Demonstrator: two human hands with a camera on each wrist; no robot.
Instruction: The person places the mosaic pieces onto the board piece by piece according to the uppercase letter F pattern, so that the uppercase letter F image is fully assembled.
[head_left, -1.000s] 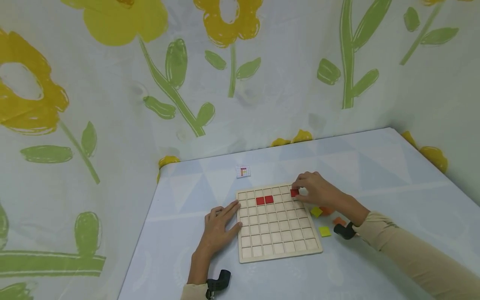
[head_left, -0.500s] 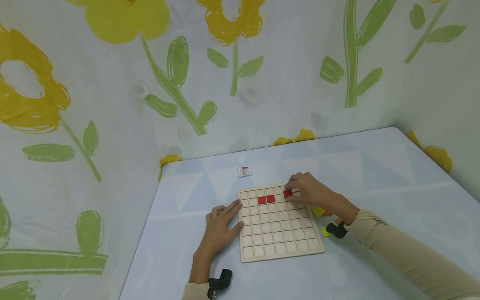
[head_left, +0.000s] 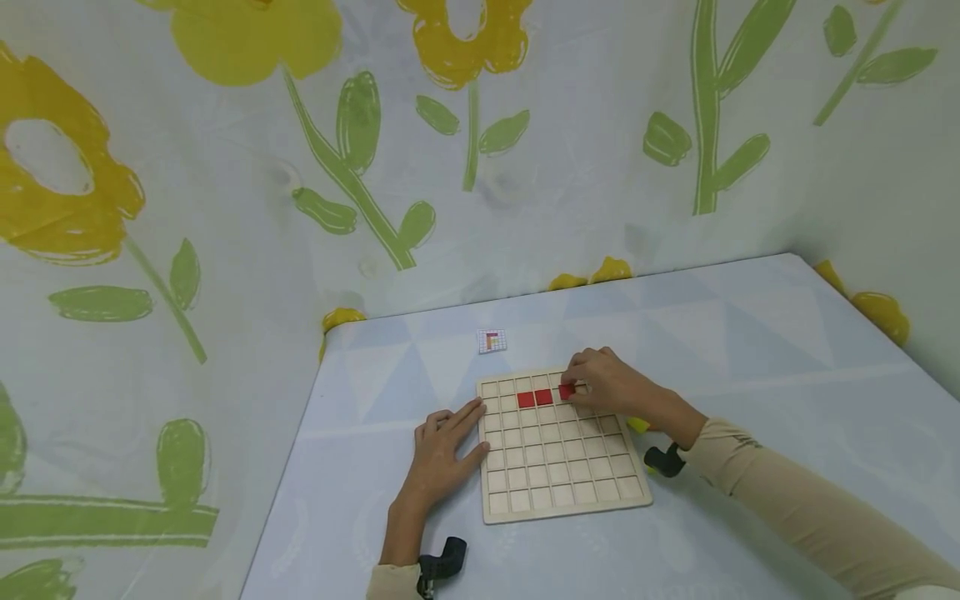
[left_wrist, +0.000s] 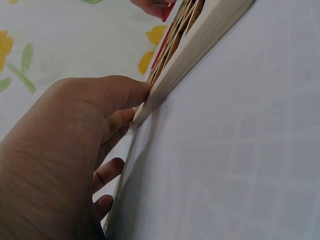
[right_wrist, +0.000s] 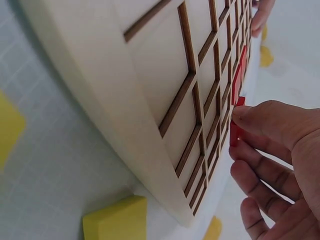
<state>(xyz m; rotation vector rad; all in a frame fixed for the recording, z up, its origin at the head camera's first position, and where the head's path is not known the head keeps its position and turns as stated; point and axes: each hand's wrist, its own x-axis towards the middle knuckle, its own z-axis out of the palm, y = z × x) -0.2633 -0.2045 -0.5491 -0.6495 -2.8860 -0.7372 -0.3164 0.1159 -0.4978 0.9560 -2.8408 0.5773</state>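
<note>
A: Seeing anything shifting on the board (head_left: 538, 476)? Reading 12 o'clock as the far side, btw.

B: Yep, now carrying a red tile (head_left: 566, 392) leftward in the right hand (head_left: 606, 381), going from about 1 o'clock on the board to roughly 12. Pinching it between thumb and fingertips, so definitely clamping on. Closing in on two seated red tiles (head_left: 526, 400) around 11, and hovering about over the next cell along. Reading that as progress along the same row, imo. Not managing to tell about contact with the wood, though.

A: And doing what with the left hand (head_left: 442, 454)?

B: Still resting at the 9 o'clock edge, touching the side with thumb and fingertips. Keeping thumb and fingers apart, not curling round anything as far as visible.

A: Catching anything else around?

B: Spotting a little printed card (head_left: 492, 341) out past 11, showing a coloured grid. Also noticing a yellow tile (head_left: 638, 424) between 2 and 3, partly hiding by the right hand. Working on a pale table (head_left: 352, 467) with faint bluish triangles. Facing a whitish wall covering (head_left: 525, 225) toward 12, wrapping round to 9 and 3, sporting big yellow flowers (head_left: 258, 37) and green stems (head_left: 472, 142).
</note>
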